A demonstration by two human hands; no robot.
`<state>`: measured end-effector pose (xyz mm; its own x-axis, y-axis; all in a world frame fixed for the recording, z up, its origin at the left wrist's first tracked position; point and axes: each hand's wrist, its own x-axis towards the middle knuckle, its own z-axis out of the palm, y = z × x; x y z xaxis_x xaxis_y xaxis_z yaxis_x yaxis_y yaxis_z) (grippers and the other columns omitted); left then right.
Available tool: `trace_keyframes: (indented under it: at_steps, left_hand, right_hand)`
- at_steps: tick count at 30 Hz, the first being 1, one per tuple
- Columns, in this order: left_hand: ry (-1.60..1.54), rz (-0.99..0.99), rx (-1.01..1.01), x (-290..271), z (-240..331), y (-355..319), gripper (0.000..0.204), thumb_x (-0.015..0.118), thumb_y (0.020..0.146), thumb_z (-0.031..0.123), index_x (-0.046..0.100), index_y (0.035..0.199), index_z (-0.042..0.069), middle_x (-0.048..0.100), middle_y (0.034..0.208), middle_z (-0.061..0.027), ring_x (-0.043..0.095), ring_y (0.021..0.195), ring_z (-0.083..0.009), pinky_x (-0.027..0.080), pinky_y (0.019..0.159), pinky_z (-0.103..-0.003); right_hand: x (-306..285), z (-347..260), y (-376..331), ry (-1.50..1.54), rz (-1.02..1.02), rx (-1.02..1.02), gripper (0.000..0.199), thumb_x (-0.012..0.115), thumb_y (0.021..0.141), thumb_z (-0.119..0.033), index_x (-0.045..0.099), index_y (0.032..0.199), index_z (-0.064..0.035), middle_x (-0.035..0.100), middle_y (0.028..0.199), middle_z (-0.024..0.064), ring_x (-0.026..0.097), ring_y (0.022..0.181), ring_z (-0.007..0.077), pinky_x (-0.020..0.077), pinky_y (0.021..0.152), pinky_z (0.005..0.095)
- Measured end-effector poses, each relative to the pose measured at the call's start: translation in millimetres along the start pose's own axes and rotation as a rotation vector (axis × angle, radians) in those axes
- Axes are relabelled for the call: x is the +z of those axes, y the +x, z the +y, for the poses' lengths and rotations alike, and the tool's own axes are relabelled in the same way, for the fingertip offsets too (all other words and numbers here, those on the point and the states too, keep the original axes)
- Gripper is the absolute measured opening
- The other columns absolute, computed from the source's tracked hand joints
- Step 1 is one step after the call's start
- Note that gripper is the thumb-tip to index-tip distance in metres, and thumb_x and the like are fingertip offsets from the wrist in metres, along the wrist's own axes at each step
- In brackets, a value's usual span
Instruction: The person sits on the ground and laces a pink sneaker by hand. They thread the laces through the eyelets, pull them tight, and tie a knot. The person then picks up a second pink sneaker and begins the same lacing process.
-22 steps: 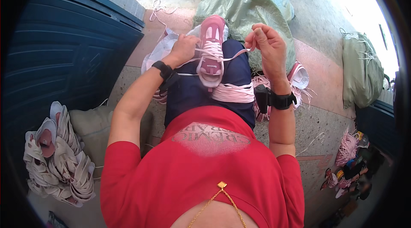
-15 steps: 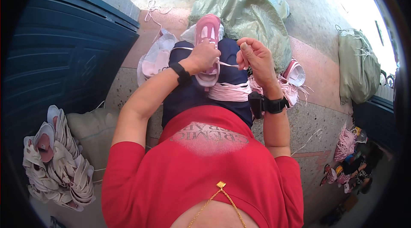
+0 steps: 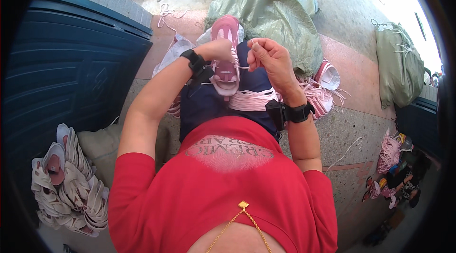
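A pink sneaker (image 3: 224, 73) with white lacing lies lengthwise on my dark-clad lap, toe pointing away from me. My left hand (image 3: 219, 50) is curled over the sneaker's left side and lacing. Its fingertips are turned under, so what they hold is hidden. Just right of the shoe, my right hand (image 3: 271, 58) pinches a pale shoelace (image 3: 242, 67) between thumb and fingers. That lace runs short and taut from the eyelets. A bundle of pink laces (image 3: 254, 101) lies across my right thigh, below the shoe.
Pink-and-white shoe uppers (image 3: 327, 76) with loose laces lie right of my knee. A large greenish woven sack (image 3: 266, 11) lies ahead, and another sack (image 3: 399, 68) stands far right. Stacked pale uppers (image 3: 71, 182) sit lower left, near a blue door (image 3: 80, 63).
My left hand has shifted up and bent at the wrist, uncovering the shoe's tongue. My right hand has moved a little left and stays closed on the lace; the visible stretch is shorter.
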<state>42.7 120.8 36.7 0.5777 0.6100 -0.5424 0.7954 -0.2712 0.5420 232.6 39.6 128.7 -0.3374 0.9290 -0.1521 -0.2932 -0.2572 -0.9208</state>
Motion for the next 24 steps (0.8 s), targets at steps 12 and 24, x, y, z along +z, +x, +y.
trace_keyframes:
  at_steps: [12, 24]
  left_hand:
    - [-0.156, 0.18, 0.133, 8, 16, 22, 0.026, 0.056, 0.081, 0.021, 0.068, 0.084, -0.001, 0.065, 0.084, -0.0219, 0.064, 0.082, -0.0353, 0.048, 0.075, -0.042]
    - [-0.043, 0.35, 0.01, 24, -62, -45, 0.039, 0.055, 0.084, 0.015, 0.053, 0.121, 0.007, 0.063, 0.086, -0.0155, 0.059, 0.079, -0.0288, 0.047, 0.075, -0.037]
  right_hand:
    - [23, -70, -14, 0.019, -0.098, -0.436, 0.019, 0.055, 0.093, -0.012, 0.058, 0.105, 0.0031, 0.058, 0.071, 0.0033, 0.055, 0.064, 0.0083, 0.0459, 0.058, 0.021]
    - [1, 66, 22, -0.433, -0.005, 0.182, 0.02, 0.06, 0.089, -0.019, 0.06, 0.096, -0.0001, 0.056, 0.074, -0.0016, 0.051, 0.062, 0.0075, 0.043, 0.057, 0.0217]
